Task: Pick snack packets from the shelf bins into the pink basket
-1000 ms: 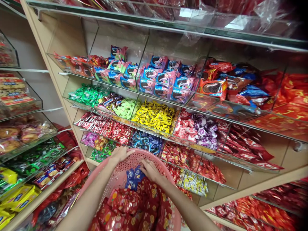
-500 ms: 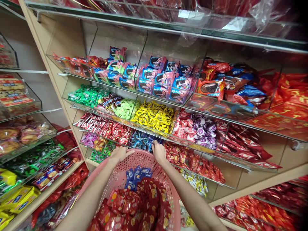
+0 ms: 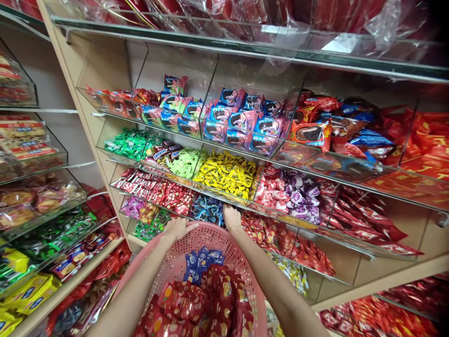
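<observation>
Two bare hands of mine show in the head view. My left hand is closed over the far rim of the pink basket, with the thumb laid along the edge. My right hand reaches past that same rim to the right end of a compartment of dark blue sweets; its fingers are curled close together, but the tips are hidden, so I cannot tell whether anything is between them. The basket is just in front of the lower shelves, mouth up, with a small group of blue packets toward its far inner wall and a larger heap of red packets nearer me. As I judge it, the left grip does best firm and steady, since the heavier heap lies on my side and could tip the basket. For the right, I want a low wrist and tucked knuckles, because the tier of yellow sweets comes close above and could be knocked. A light, full pinch should suit small wrappers better than a loose fistful, as slick ones may slip out.
</observation>
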Demonstrator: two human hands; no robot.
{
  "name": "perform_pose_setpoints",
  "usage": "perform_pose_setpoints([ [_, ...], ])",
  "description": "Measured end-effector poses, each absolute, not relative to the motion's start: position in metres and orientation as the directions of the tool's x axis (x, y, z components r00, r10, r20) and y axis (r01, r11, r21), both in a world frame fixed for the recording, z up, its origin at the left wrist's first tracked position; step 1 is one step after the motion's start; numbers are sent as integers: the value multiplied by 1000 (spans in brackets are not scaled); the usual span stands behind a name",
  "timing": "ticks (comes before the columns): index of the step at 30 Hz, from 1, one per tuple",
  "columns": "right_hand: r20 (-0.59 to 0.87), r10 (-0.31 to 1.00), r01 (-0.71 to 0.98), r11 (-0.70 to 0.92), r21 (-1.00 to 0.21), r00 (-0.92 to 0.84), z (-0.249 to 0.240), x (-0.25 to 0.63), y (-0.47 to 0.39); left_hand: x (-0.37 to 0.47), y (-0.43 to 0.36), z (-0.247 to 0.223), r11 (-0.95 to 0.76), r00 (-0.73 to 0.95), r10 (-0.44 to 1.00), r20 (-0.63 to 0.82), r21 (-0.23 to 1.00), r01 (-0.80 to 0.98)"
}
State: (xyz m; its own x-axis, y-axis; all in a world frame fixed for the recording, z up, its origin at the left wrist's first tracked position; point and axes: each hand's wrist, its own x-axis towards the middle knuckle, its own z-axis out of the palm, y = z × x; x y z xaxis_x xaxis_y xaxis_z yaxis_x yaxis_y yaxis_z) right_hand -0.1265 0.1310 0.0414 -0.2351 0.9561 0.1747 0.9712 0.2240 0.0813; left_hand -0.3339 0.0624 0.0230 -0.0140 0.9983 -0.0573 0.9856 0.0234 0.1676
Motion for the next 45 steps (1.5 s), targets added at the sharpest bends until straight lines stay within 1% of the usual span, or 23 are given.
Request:
perform_pose_setpoints([
  [5,192,949,968,239,74,-249,48,-122,121,-335,63,21,21,-12,998,-57,165,986],
  [10,239,933,962,274,5,-267,57,-114,99,-335,64,20,25,-17,998,-55,166,986],
  [14,287,899,932,359,-51,-331,57,-109,73,-335,64,22,22,-13,998,-55,177,984],
  [17,294,861,893,447,-52,-414,51,-109,52,-334,63,24,35,-22,997,-69,192,981],
  [20,268,811,834,550,-46,-520,39,-111,37,-333,61,26,49,-33,996,-81,208,977],
  [23,222,781,796,605,-37,-584,24,-108,31,-333,61,25,51,-35,996,-79,211,976],
  [28,169,772,787,616,33,-612,7,-91,29,-335,63,22,28,-15,998,-68,195,980],
  [33,138,782,793,606,59,-608,6,-79,25,-336,65,19,25,-14,998,-65,183,983],
  [37,103,765,772,627,101,-635,-1,-86,24,-336,66,18,28,-16,998,-63,186,982],
  [40,67,741,743,662,97,-669,-8,-94,22,-336,65,19,39,-25,997,-71,196,980],
  [45,49,705,707,706,44,-708,-3,-102,12,-336,65,19,45,-29,996,-79,203,978],
])
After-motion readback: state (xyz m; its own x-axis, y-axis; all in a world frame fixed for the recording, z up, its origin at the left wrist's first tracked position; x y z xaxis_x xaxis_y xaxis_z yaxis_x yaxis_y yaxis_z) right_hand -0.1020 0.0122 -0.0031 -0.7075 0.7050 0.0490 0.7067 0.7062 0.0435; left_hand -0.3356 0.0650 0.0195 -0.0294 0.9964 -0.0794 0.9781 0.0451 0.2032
